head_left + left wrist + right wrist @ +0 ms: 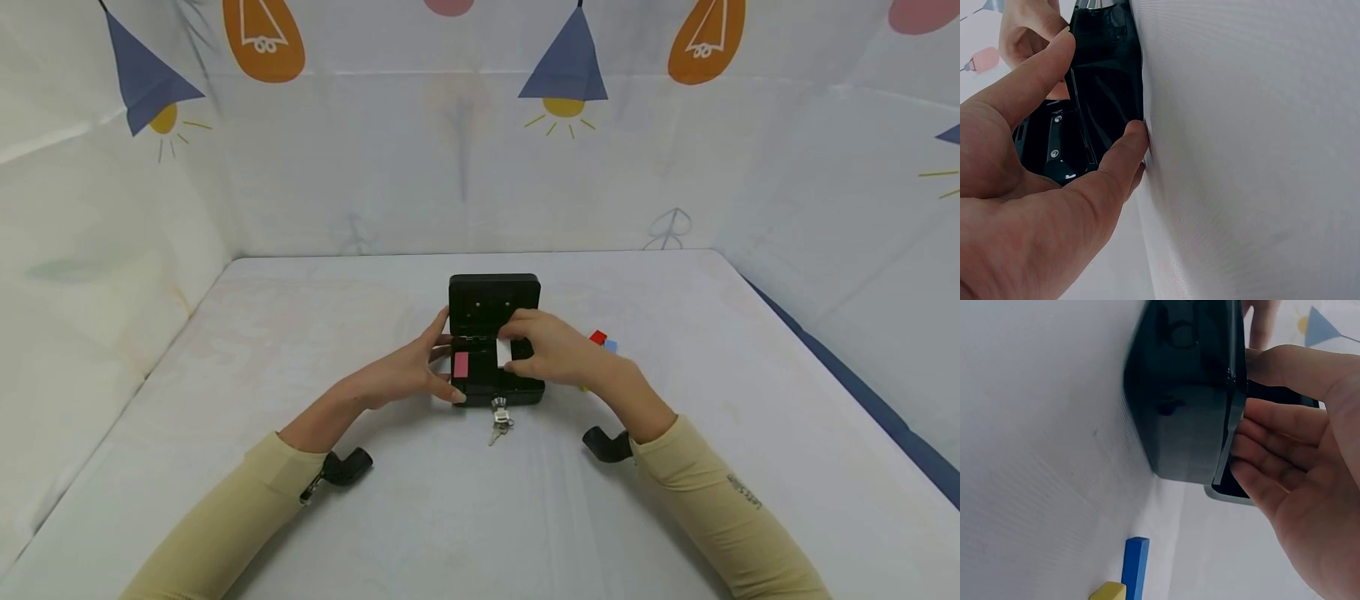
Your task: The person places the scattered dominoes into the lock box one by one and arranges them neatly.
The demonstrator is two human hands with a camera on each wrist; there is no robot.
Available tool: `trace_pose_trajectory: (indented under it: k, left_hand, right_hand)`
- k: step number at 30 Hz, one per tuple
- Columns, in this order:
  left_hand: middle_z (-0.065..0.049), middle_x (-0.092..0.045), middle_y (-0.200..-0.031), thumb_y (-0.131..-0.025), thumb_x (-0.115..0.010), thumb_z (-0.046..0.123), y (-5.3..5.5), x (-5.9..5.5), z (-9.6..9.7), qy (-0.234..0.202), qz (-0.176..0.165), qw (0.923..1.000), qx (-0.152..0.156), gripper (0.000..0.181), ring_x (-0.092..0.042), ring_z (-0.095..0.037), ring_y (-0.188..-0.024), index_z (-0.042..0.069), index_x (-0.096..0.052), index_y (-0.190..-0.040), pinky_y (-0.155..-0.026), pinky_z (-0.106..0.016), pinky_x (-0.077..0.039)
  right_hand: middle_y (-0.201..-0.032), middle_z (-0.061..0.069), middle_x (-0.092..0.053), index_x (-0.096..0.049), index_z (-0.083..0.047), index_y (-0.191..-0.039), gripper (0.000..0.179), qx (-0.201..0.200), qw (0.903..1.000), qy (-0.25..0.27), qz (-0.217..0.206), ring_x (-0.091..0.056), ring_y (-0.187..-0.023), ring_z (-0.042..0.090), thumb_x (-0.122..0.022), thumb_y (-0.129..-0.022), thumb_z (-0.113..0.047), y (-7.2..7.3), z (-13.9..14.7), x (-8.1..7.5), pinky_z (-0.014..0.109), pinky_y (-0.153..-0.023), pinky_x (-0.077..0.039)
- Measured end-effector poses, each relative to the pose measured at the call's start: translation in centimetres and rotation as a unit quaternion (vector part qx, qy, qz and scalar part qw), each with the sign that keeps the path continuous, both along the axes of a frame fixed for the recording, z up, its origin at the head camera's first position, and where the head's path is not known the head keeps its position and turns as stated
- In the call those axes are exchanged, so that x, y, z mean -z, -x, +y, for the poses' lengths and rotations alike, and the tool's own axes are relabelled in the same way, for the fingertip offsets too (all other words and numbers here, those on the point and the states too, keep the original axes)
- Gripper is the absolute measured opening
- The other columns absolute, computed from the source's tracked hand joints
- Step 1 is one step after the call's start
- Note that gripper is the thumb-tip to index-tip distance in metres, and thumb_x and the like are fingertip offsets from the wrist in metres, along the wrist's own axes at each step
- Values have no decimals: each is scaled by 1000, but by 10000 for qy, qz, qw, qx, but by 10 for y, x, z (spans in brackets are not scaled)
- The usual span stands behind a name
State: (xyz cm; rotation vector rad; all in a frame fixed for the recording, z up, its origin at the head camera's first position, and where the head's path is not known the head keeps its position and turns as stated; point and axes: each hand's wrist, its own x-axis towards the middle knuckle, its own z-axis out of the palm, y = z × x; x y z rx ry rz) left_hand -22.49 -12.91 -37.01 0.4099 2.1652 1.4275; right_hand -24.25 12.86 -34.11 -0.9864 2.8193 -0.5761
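Between the left hand [405,367] and the right hand [551,346] sits a black cash box [525,398] on the tabletop [450,517], its lid [491,287] raised on the side away from the person. Fingers and thumb spread, the left hand touches the box's left side, thumb at the near corner. Over the box, the right hand pinches a white block [503,354] between thumb and fingers; whether the block touches the box floor cannot be told. Just right of the left hand, inside the box, lies a pink block [461,365]. Nearer the person than both hands, keys [501,421] hang from the front lock [498,402]. Beyond the right wrist lie a red block [597,337] and a blue block [1135,565], with a yellow block [1109,592] near them, partly hidden by the forearm in the head view.
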Motion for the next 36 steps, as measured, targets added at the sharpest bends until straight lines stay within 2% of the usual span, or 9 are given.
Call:
trace_pose_trajectory:
  k: [9,17,36]
  left_hand:
    - [-3,-18,-164,-77,-85,13,1,0,1,-47,-1,10000,35,130,-14,-28,-156,47,14,-154,-121,-62,-16]
    - [-2,-18,-165,-76,-86,14,2,1,0,1,-17,10000,21,132,-15,-26,-156,45,17,-154,-121,-60,-17]
    - [-4,-16,-166,-79,-84,13,0,-3,-1,58,6,10000,24,130,-16,-26,-155,40,18,-156,-120,-62,-19]
  right_hand:
    - [-126,4,-62,-66,-8,-125,41,66,10000,8,-62,-58,-116,22,-74,-89,-26,-2,-1,3,41,-103,-50]
    - [-127,6,-62,-66,-8,-126,43,-9,9998,-116,174,-58,-117,22,-74,-89,-27,-3,-7,7,41,-103,-50]
    - [-125,4,-61,-66,-8,-127,43,-26,9996,-292,4,-57,-113,19,-73,-90,-29,-5,-17,17,39,-103,-51]
